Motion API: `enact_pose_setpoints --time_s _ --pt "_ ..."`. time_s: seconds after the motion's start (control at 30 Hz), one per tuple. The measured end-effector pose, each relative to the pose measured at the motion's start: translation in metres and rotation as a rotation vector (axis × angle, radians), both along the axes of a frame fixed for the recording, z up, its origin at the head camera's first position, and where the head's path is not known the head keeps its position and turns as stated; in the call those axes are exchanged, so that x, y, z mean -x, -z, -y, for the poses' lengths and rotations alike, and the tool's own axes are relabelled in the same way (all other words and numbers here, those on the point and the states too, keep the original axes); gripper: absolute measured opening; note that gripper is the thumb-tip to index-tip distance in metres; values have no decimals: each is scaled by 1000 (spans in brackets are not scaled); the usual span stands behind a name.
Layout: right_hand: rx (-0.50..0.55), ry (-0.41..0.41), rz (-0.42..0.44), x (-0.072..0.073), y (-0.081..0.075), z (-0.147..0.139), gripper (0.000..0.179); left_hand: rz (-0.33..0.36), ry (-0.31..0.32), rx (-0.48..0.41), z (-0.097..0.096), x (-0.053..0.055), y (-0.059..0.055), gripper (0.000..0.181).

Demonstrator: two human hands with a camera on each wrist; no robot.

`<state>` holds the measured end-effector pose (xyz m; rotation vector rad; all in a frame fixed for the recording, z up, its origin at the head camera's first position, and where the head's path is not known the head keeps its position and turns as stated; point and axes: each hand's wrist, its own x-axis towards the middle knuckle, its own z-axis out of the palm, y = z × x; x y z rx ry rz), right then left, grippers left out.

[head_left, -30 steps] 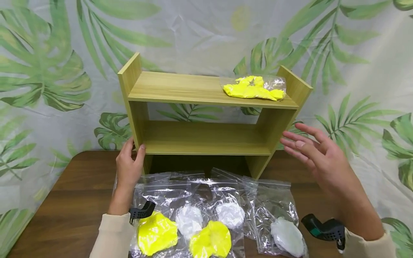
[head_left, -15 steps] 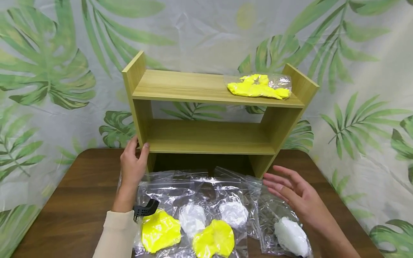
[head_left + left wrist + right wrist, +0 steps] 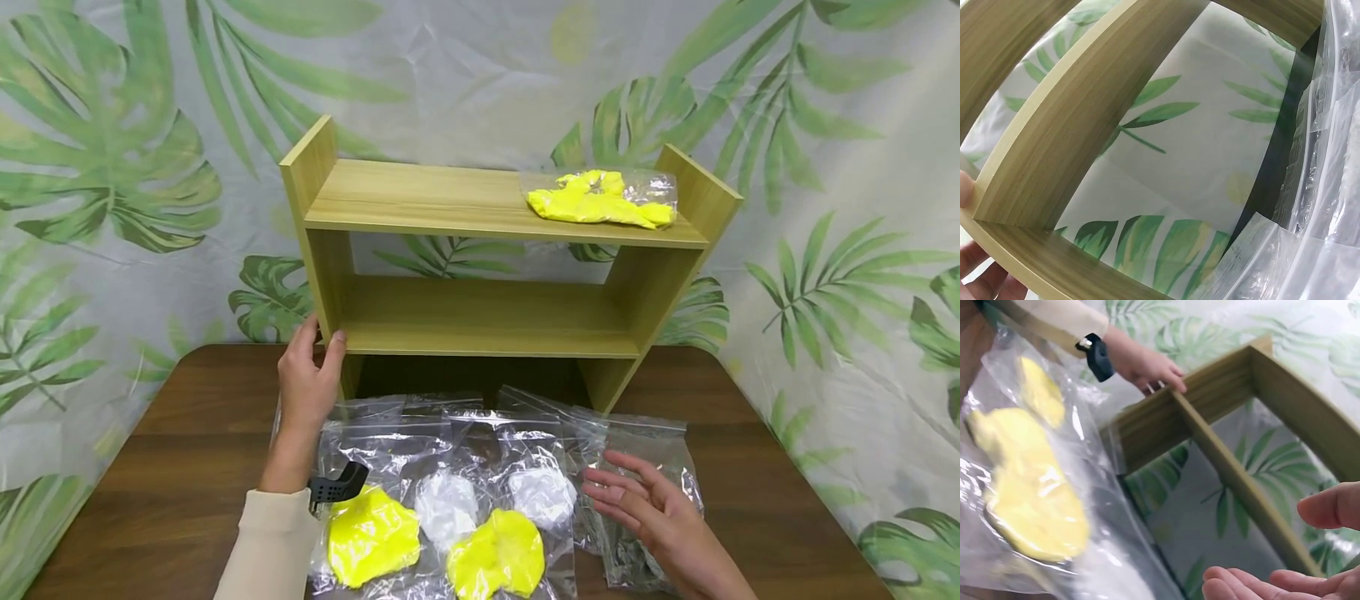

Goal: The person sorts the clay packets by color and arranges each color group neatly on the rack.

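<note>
A light wood-grain shelf rack [image 3: 480,312] stands at the back of the table. My left hand [image 3: 306,387] holds its left side panel at middle-shelf height, thumb on the front edge and fingers behind; the left wrist view shows some of those fingertips [image 3: 988,281]. Over the rightmost clear zip bag [image 3: 648,442] hovers my right hand [image 3: 663,517], fingers extended and apart, nothing between them. That hand hides the bag's white lump. Left of it lie more zip bags, with yellow lumps [image 3: 495,554] and white lumps [image 3: 542,497] inside.
On the top board, at the right end, lies a bag with yellow material [image 3: 592,204]. The dark wooden table [image 3: 165,467] extends to both sides of the bags. A leaf-patterned cloth [image 3: 465,83] hangs close behind the rack.
My right hand has come down and left from beside the rack's right panel to over the rightmost bag. My left hand keeps its hold on the rack. The head view shifted slightly.
</note>
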<state>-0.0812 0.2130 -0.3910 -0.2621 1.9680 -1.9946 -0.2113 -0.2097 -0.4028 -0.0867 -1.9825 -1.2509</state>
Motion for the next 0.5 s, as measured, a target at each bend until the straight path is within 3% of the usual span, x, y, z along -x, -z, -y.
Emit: enact_pose_setpoints --time_s 0.13,0.33,0.5 --pt "17 -7 82 -3 12 1 54 0 -9 14 2 1 1 40" --pt "-46 76 178 -9 27 3 61 -9 1 15 2 2 1 41" --pt "-4 80 259 -13 40 1 66 -5 8 12 2 2 1 41"
